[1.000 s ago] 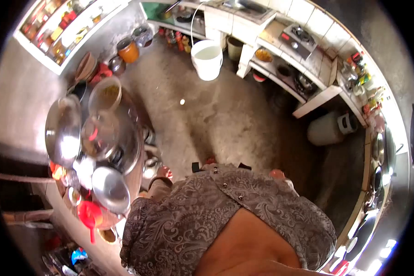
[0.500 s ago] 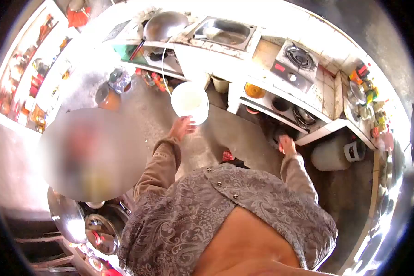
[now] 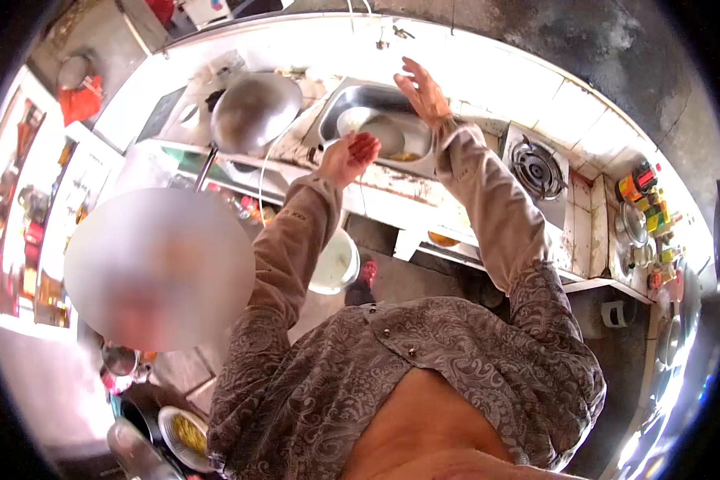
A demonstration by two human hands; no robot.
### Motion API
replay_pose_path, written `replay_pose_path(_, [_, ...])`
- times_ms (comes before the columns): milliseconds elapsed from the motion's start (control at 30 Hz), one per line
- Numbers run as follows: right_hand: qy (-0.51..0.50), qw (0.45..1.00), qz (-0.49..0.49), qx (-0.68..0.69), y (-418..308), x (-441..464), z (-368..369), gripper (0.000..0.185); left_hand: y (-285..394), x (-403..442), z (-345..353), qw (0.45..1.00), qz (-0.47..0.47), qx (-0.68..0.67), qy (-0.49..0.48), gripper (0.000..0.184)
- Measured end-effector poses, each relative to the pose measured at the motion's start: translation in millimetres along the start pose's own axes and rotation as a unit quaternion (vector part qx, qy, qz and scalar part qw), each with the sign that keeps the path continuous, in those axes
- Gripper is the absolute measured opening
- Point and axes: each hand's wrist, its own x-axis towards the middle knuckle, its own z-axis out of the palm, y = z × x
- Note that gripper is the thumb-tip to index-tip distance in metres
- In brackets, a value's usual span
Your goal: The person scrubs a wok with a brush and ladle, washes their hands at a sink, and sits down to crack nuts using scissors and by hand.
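Stainless steel shines in the sink [image 3: 376,98], set in the counter on the far side, with a pale, round vessel [image 3: 388,136] lying in it. Half a second ago both hands hung low, the left by the bucket and the right near the lower shelf; now both are raised at the sink. The left hand [image 3: 350,158] is above the near left edge, its fingers loosely bent and its reddish palm side showing, with nothing visible in it. The right hand [image 3: 424,94] reaches farther, over the far right part of the sink, fingers spread wide and holding nothing. Whether either hand touches the sink cannot be told.

The view has swung too: the sink sits nearer the middle, and the white bucket [image 3: 336,268] now shows on the floor between the forearms, partly covered by the left sleeve.

The counter's near edge passes beneath both forearms; a white tiled wall [image 3: 528,80] bounds the far side. Open space lies between the two hands, above the sink. To the left, the wok [image 3: 256,112] stands near the sink, its handle sticking out past the counter edge; to the right, the stove [image 3: 538,172] is beside the right sleeve. Below, the floor strip is narrow, shared by the bucket and a red-shod foot [image 3: 367,272].
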Motion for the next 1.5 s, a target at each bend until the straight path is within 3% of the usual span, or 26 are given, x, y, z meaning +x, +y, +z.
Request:
replay_pose_path(33, [0.022,1.000,0.000,-0.001,3,31,11,0.061,9,25,15,0.998,0.012,0.025,0.050,0.028])
replay_pose_path(133, [0.071,0.991,0.011,-0.112,43,114,45,0.068,22,124,-20,0.992,-0.053,-0.113,-0.006,0.028])
replay_pose_path(200, [0.108,0.974,0.005,-0.197,53,154,57,0.067,33,160,-7,0.990,-0.072,-0.117,0.028,0.027])
replay_pose_path(367, [0.113,0.969,0.019,-0.220,69,184,61,0.035,51,233,17,0.984,-0.090,-0.147,0.034,0.027])
replay_pose_path(600, [0.026,0.993,0.103,0.048,76,174,36,0.032,58,283,44,0.980,-0.094,-0.173,-0.013,0.023])
replay_pose_path(633, [0.074,0.988,0.040,0.128,81,167,40,0.039,61,281,45,0.978,-0.106,-0.176,-0.045,0.021])
replay_pose_path(700, [0.177,0.953,0.139,0.202,76,126,50,0.046,67,282,43,0.973,-0.164,-0.155,-0.045,0.017])
replay_pose_path(733, [0.216,0.929,0.235,0.186,83,102,61,0.045,67,288,33,0.963,-0.189,-0.129,-0.145,0.018])
replay_pose_path(767, [0.253,0.881,0.308,0.253,102,84,77,0.041,66,286,30,0.967,-0.183,-0.105,-0.145,0.018])
replay_pose_path(800, [0.263,0.773,0.426,0.389,99,83,87,0.032,62,276,28,0.970,-0.177,-0.080,-0.144,0.019])
replay_pose_path(833, [0.220,0.703,0.441,0.514,112,78,91,0.029,59,258,41,0.972,-0.206,-0.088,-0.072,0.024])
replay_pose_path(867, [0.170,0.615,0.444,0.629,133,71,98,0.027,39,257,31,0.977,-0.158,-0.099,-0.103,0.027])
replay_pose_path(933, [0.152,0.647,0.421,0.617,164,60,120,0.029,23,260,-3,0.989,-0.035,0.013,-0.145,0.030])
replay_pose_path(967, [0.288,0.592,0.574,0.487,87,80,114,0.031,27,241,10,0.995,-0.040,0.075,-0.052,0.032])
replay_pose_path(1000, [0.286,0.662,0.526,0.450,150,54,143,0.034,24,245,0,0.860,0.221,0.445,-0.117,0.034])
replay_pose_path(1067, [0.322,0.605,0.536,0.492,138,54,149,0.036,22,237,1,0.706,0.352,0.612,-0.057,0.034])
replay_pose_path(1100, [0.264,0.618,0.596,0.439,71,73,131,0.034,21,245,-12,0.615,0.287,0.733,-0.047,0.027])
replay_pose_path(1133, [0.232,0.672,0.569,0.414,105,66,147,0.035,22,253,-30,0.508,0.215,0.833,-0.034,0.022])
replay_pose_path(1167, [0.205,0.723,0.537,0.383,138,58,163,0.036,31,253,-38,0.487,0.212,0.845,-0.069,0.020])
replay_pose_path(1200, [0.182,0.768,0.503,0.351,171,51,178,0.038,37,248,-34,0.490,0.268,0.822,-0.109,0.021])
replay_pose_path(1267, [0.177,0.710,0.502,0.461,164,62,161,0.045,50,234,-20,0.486,0.376,0.766,-0.189,0.023])
replay_pose_path(1300, [0.168,0.676,0.551,0.459,140,80,136,0.040,33,248,-32,0.578,0.220,0.766,-0.177,0.026])
replay_pose_path(1333, [0.159,0.638,0.598,0.457,115,98,110,0.035,31,228,-1,0.748,0.124,0.643,-0.104,0.028])
replay_pose_path(1367, [0.188,0.656,0.547,0.485,117,96,112,0.033,29,207,32,0.883,0.068,0.464,-0.002,0.031])
replay_pose_path(1400, [0.216,0.672,0.492,0.509,118,93,112,0.032,36,191,56,0.940,0.023,0.339,0.040,0.036])
replay_pose_path(1500, [0.128,0.633,0.444,0.621,92,76,111,0.044,11,255,-11,0.979,0.067,0.181,-0.070,0.035])
